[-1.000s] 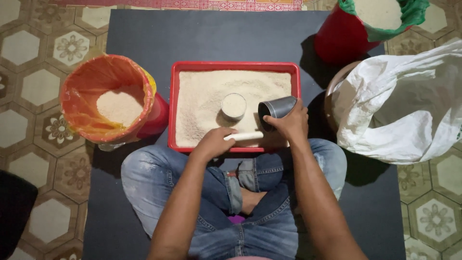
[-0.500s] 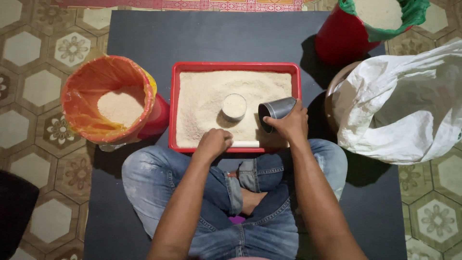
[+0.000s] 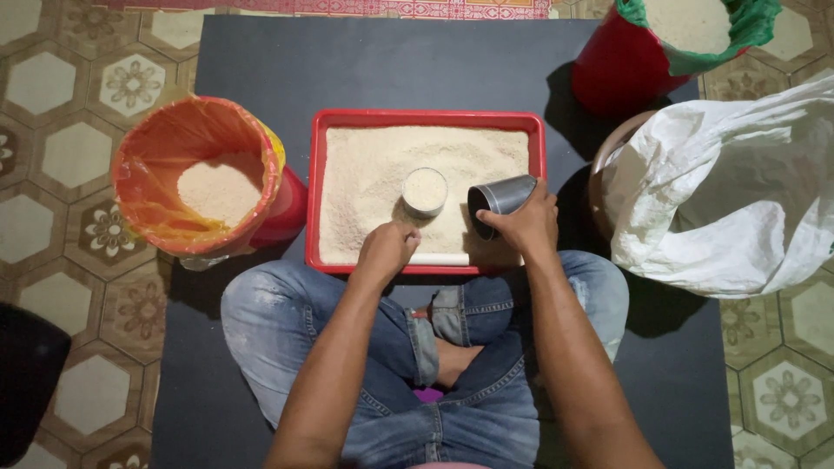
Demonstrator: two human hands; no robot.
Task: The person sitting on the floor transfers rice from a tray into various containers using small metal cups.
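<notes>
1. red tray full of pale grain is sitting on the dark mat in front of the person's crossed legs
2. a second ago the left hand was showing a white stick by the near rim; now the hand is sliding along it and covering more of it, fingers clenched around it
3. that looks like the stick is being put down or swapped, with the levelling maybe done
4. the right hand is grasping a metal cup, holding it on its side over the grain
5. the cup's open mouth is pointing left toward the filled small cup, and its long axis is running left to right, tipped a little
6. an orange bucket is resting left, a white sack right
</notes>
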